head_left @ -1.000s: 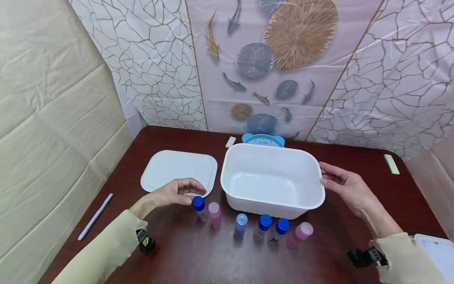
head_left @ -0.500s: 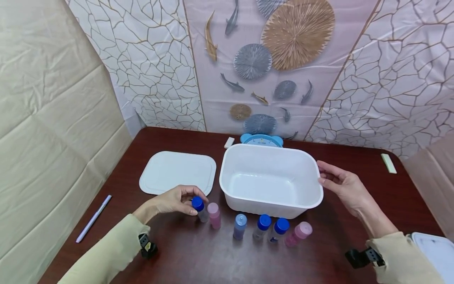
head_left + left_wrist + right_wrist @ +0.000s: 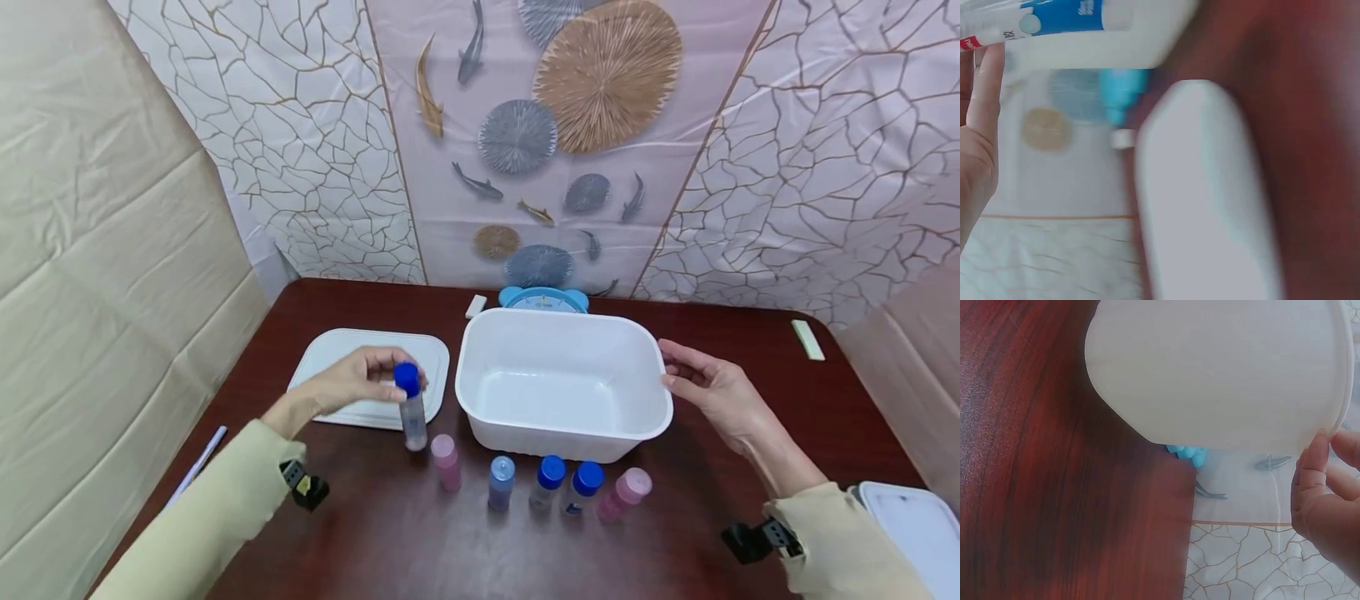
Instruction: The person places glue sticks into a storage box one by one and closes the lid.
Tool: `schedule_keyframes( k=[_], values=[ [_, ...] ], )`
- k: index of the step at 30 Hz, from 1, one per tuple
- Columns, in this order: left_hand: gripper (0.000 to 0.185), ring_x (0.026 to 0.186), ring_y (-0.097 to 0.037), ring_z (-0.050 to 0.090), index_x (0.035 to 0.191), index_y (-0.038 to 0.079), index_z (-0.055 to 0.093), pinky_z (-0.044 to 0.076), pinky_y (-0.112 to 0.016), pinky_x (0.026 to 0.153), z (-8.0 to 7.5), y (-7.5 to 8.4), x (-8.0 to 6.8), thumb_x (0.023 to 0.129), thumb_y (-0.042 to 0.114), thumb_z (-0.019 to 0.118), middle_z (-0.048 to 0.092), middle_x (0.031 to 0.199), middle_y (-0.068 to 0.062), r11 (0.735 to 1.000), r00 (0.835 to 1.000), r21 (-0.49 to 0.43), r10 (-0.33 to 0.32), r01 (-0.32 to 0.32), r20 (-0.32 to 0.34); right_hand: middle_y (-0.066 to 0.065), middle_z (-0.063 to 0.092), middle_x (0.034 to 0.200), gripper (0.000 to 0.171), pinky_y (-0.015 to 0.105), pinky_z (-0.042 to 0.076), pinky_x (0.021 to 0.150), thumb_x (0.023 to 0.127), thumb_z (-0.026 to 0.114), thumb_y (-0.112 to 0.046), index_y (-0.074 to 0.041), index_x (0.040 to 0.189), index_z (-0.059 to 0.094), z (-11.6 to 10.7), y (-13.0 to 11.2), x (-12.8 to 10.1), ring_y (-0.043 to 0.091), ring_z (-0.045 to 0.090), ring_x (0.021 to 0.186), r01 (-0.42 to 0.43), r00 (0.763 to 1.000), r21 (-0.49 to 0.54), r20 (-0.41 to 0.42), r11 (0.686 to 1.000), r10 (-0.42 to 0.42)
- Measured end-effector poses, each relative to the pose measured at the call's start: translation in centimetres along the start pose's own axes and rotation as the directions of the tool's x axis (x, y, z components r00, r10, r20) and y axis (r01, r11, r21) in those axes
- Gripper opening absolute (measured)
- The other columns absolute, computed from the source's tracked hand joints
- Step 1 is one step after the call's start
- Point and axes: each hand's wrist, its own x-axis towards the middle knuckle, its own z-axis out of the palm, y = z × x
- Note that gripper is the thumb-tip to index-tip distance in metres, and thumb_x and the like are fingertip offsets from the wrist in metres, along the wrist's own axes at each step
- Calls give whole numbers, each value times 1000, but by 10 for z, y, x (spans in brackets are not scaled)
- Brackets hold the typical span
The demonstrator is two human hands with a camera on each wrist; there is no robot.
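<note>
My left hand [image 3: 347, 385] holds a small clear bottle with a blue cap [image 3: 413, 422] by its upper part, raised in front of the white lid [image 3: 375, 414]. Close up in the left wrist view, the same bottle [image 3: 1063, 17] shows a printed blue label. On the right, fingers and thumb of my right hand [image 3: 720, 396] pinch the rim of a white plastic bin [image 3: 551, 419]; the right wrist view shows the thumb against the bin's wall [image 3: 1222, 394]. A row of small bottles stands before the bin: pink [image 3: 447, 465], light blue [image 3: 501, 483], two blue-capped, and another pink [image 3: 624, 494].
Behind the bin is a blue dial with round ears [image 3: 543, 298], beside a small white block [image 3: 476, 306]. A pen [image 3: 197, 465] lies at the left edge, a pale strip [image 3: 808, 340] at the far right. Another white lid-like piece [image 3: 911, 525] sits at the lower right.
My left hand has closed round the blue-capped bottle beside the pink one and lifted it up and slightly left. My right hand has stayed at the bin's rim. The head view has shifted slightly.
</note>
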Motion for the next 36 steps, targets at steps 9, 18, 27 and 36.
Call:
schedule_keyframes(
  k=[9,18,27,36],
  values=[
    [39,106,-23,60,123,-2,52,52,-42,89,4,85,80,88,7,64,59,119,-21,997,997,38,-58,60,-43,-19,60,95,57,12,49,69,91,61,-9,12,137,35,-2,1,-7,-1,52,87,-21,1000,-46,16,999,22],
    [36,94,-18,62,117,1,57,54,-34,88,50,100,165,83,1,68,65,101,-10,984,994,140,-112,112,-8,-18,59,95,55,12,49,69,91,62,-10,10,137,38,-3,-1,-5,-1,53,88,-2,1000,-54,5,999,2],
    [34,99,-15,61,114,3,60,52,-22,85,83,94,212,82,4,71,66,106,-9,927,973,336,-209,166,96,-13,59,93,54,13,50,70,91,62,-9,7,137,41,-2,-3,-1,-1,53,85,-27,1000,-62,1,998,27],
    [34,99,-17,61,115,0,60,51,-20,84,105,73,242,82,-1,69,65,109,-13,914,951,371,-246,163,187,-7,59,97,53,13,50,72,91,62,-8,7,137,41,-3,-4,-3,1,53,86,-32,999,-44,3,999,33]
  ],
)
